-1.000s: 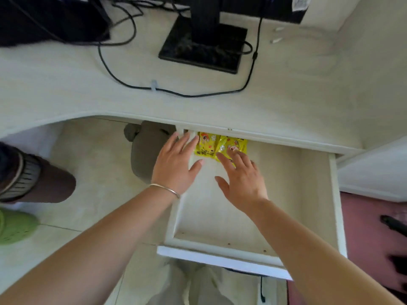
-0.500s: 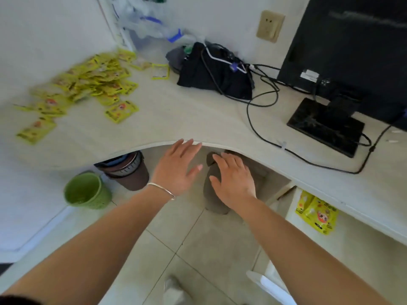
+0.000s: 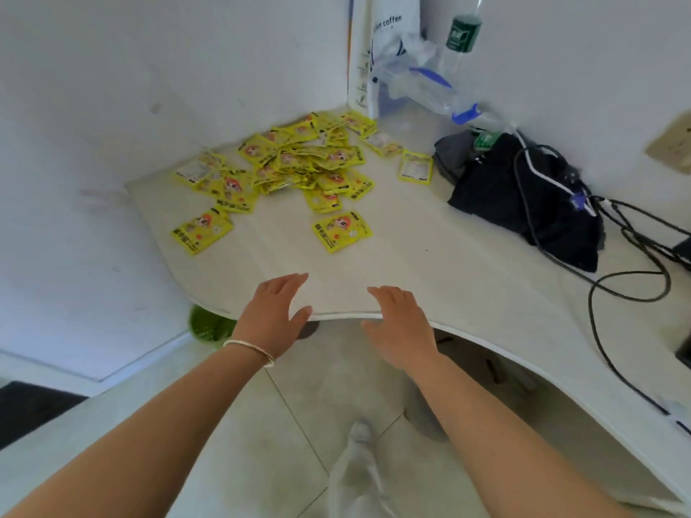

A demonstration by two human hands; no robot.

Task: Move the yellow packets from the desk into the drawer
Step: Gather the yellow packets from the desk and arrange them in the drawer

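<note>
Entry: I am watching both hands at the curved front edge of the pale wood-grain desk [image 3: 430,263]. The left hand [image 3: 273,312], carrying a thin pale bracelet [image 3: 249,351] at the wrist, is reaching over that edge with fingers straight and slightly spread, grasping nothing. The right hand [image 3: 402,323] is hovering just beside it, fingers relaxed, likewise empty. I am unable to tell whether either palm is touching the desktop.

The glossy yellow packets [image 3: 299,162] with cartoon print are lying in a loose overlapping heap near the back corner of the desk, close to the white walls and well apart from both hands. Two are sitting clear of the heap: one single packet [image 3: 342,230] ahead of the hands, one outlying packet [image 3: 202,229] toward the left edge.

A crumpled black fabric bag [image 3: 523,196] is lying right of the heap, with black cables [image 3: 617,286] trailing over and past it. A clear plastic bottle [image 3: 460,43] with a green label is standing in the corner. A round green bin [image 3: 209,325] is showing below the desk edge
</note>
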